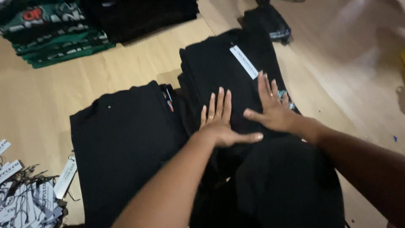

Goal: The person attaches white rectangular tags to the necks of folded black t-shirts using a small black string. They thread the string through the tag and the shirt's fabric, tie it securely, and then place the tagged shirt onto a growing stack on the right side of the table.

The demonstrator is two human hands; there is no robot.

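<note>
Pressing flat: left hand (219,120) and right hand (272,107) lie palm down, fingers spread wide, holding nothing, on the black stack (219,63) at mid-floor (139,55). Likely smoothing the top piece; calls next for even strokes outward, clear of the white tag (244,62). Dark, folded, matte, few creases. Second black pile (122,139) just left; green stack (55,38) well apart.

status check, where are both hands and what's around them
Left hand and right hand flat, fingers spread, on folded black garment. White tag just above the fingers. Second black stack to the left, loose tags beyond.
</note>
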